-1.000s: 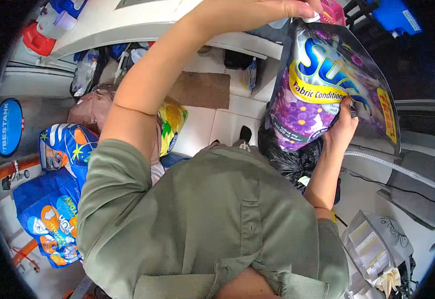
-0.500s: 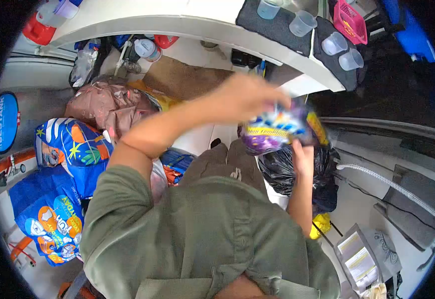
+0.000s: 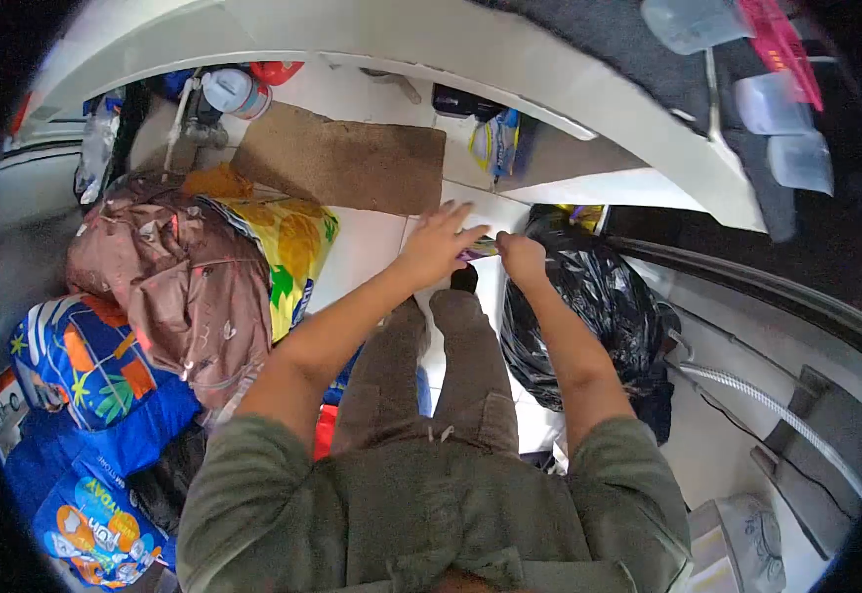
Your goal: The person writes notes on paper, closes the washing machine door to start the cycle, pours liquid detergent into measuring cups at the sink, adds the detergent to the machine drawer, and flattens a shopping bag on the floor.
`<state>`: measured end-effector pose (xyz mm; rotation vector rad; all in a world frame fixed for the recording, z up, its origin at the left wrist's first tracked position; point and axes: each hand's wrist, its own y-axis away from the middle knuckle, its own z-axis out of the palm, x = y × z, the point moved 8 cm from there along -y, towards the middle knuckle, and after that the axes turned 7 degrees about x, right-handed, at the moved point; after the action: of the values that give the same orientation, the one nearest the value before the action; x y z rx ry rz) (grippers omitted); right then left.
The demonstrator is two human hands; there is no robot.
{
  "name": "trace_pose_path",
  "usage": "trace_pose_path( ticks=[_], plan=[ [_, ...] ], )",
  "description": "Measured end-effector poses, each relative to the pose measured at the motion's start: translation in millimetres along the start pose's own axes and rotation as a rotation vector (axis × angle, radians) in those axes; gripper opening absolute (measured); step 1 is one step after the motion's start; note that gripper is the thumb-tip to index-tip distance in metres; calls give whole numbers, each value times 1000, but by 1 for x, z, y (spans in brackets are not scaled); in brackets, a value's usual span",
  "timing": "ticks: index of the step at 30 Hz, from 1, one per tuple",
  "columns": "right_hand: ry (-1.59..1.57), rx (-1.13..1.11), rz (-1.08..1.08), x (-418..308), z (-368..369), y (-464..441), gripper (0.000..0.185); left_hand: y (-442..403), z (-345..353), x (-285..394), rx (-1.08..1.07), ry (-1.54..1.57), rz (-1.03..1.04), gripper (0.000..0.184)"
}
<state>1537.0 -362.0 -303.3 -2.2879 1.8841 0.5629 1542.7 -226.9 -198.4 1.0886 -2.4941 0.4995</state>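
Observation:
My left hand (image 3: 438, 244) reaches over the floor with its fingers spread and open. Beside it my right hand (image 3: 523, 261) is closed on the end of a purple and yellow plastic packet (image 3: 480, 250). The packet shows only as a narrow strip between the two hands; most of it is hidden. Whether my left thumb touches the strip I cannot tell. A black garbage bag (image 3: 589, 311) stands just right of my right forearm. Something purple and yellow (image 3: 586, 214) shows at the top of that bag.
A brown mat (image 3: 342, 158) lies under the curved white counter (image 3: 352, 51). At left are a brown cloth bag (image 3: 174, 267), a yellow plastic bag (image 3: 297, 242) and blue printed bags (image 3: 95, 366). Plastic cups (image 3: 774, 104) stand on the counter, upper right. A ribbed hose (image 3: 777, 400) runs at right.
Both hands have moved down and forward from chest height toward the floor. The left hand has come off the packet's top and spread its fingers. The view has tilted and shifted.

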Motion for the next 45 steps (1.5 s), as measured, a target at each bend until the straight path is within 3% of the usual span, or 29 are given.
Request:
trace_pose_path(
  ticks=[2,4,6,8,9,11,12,14,16,18,19,20,22,24,25,26,27,28,29,30,33,36,37,41,43,44,45],
  plan=[
    [61,-103,-31,18,65,-10,10,32,3,-47,-55,140,-332,55],
    [156,-108,52,55,109,-22,13,87,-3,-79,44,97,-448,54],
    [254,-149,134,95,154,-24,14,151,-9,-98,-39,7,-594,52],
    [263,-236,417,122,155,-24,19,224,-3,-110,-114,-66,-754,55],
    [257,-237,419,117,152,-30,19,256,-1,-110,-122,-49,-795,54],
    [94,-175,810,127,133,-20,27,309,5,-101,-189,20,-930,55],
    [33,-140,773,125,137,-20,37,324,5,-95,-239,63,-1012,56],
    [49,-128,790,110,100,-17,40,325,2,-76,-355,19,-978,59],
    [-35,-72,881,94,57,-8,41,296,-13,-59,-375,32,-942,61],
    [-117,-130,721,75,27,1,41,260,-32,-48,-351,75,-927,60],
    [-136,7,637,63,0,6,28,230,-46,-43,-327,111,-866,60],
    [-141,13,646,48,-36,19,28,204,-59,-32,-313,154,-812,59],
    [-352,-10,430,-17,-149,22,14,148,-97,-16,-315,115,-730,54],
    [-530,406,258,-66,-294,34,9,109,-118,-12,-259,171,-556,49],
    [-515,746,60,-88,-378,43,7,82,-141,1,-228,232,-530,46],
    [-395,798,123,-90,-436,45,12,44,-173,13,-188,286,-500,43],
    [-189,970,17,-94,-491,45,30,10,-201,25,-194,335,-456,38],
    [48,974,5,-91,-524,37,60,-19,-230,37,-201,381,-414,34],
    [134,883,29,-88,-547,19,70,-45,-259,43,-172,528,-449,29],
    [222,794,56,-87,-562,1,80,-66,-289,46,-142,676,-476,25],
    [395,441,1,-59,-540,-54,90,-136,-378,26,118,679,-365,22],
    [447,355,-40,-60,-527,-75,69,-206,-427,-23,354,589,-248,20],
    [407,333,-34,-62,-525,-76,61,-230,-430,-41,373,605,-222,22],
    [329,333,91,-62,-530,-88,61,-341,-416,-106,356,475,-130,26],
    [120,489,169,-60,-551,-99,61,-393,-422,-115,547,175,112,32],
    [129,494,190,-64,-558,-110,61,-420,-421,-120,539,190,128,32],
    [-110,522,204,-69,-567,-128,59,-440,-425,-121,646,74,168,34]
  ],
)
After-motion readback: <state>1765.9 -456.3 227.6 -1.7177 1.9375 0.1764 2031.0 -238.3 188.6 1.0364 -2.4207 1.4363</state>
